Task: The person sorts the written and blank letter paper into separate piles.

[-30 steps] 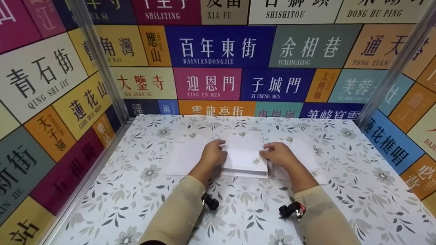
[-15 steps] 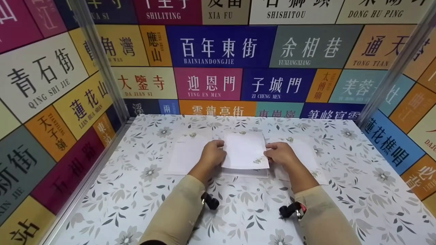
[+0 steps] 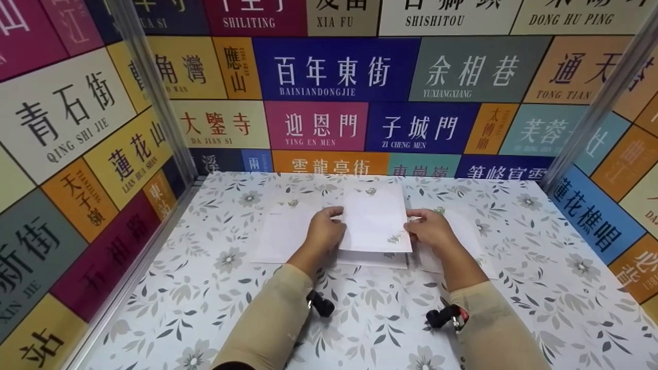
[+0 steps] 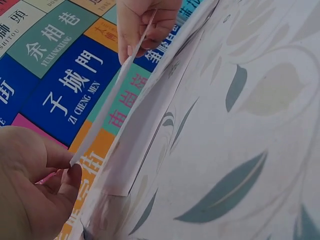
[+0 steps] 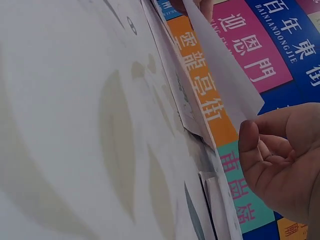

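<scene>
A white sheet of paper with small floral prints at its top and lower right is held up by both hands. My left hand pinches its left edge between thumb and fingers; my right hand pinches the right edge. In the left wrist view the sheet appears nearly edge-on, apart from the table. The right wrist view has the thumb and index finger of my right hand at a corner of it. Beneath it lies more white paper, mostly covered.
White paper lies flat to the left, partly behind the left hand. More white paper lies to the right, partly covered by the right hand. The table has a leaf-and-flower cover. Walls with coloured name panels enclose its back and sides.
The sheet has come up off the paper below, its lower edge lifting first, and now stands higher and more tilted towards me. Both hands keep their pinch and have shifted slightly right.
</scene>
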Demonstrator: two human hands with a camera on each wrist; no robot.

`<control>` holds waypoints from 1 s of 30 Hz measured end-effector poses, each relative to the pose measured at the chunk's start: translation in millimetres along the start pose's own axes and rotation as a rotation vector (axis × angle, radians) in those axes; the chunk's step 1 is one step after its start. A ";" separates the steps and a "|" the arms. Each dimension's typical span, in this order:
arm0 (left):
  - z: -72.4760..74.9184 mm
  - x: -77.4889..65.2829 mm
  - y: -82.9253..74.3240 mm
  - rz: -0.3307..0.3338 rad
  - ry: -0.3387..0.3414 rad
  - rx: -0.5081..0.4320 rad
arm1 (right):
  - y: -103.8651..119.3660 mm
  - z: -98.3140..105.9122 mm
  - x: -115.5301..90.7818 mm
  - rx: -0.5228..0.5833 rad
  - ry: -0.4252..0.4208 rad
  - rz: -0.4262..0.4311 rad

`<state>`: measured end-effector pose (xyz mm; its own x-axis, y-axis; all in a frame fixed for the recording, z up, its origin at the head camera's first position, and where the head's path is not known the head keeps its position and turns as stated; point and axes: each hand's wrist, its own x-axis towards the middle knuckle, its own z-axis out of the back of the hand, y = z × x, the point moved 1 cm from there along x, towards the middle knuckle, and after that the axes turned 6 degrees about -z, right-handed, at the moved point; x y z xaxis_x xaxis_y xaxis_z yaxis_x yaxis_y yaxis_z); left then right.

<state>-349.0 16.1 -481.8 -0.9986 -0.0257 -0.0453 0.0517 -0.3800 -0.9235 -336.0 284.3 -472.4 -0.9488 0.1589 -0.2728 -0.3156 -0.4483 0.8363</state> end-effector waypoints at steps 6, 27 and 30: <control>-11.0 -2.7 -5.6 -0.008 0.002 -0.134 | -3.7 13.8 -1.2 0.030 0.006 0.012; -86.2 -12.7 -29.5 -0.149 0.076 -0.194 | -48.0 93.0 -12.0 0.031 0.013 -0.012; -99.1 -17.1 -33.7 -0.162 0.089 -0.201 | -56.6 106.8 -14.6 -0.012 0.009 -0.012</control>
<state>-334.3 121.0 -487.7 -0.9909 0.1055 0.0839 -0.1022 -0.1815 -0.9781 -303.2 401.3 -465.0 -0.9451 0.1562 -0.2871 -0.3269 -0.4567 0.8274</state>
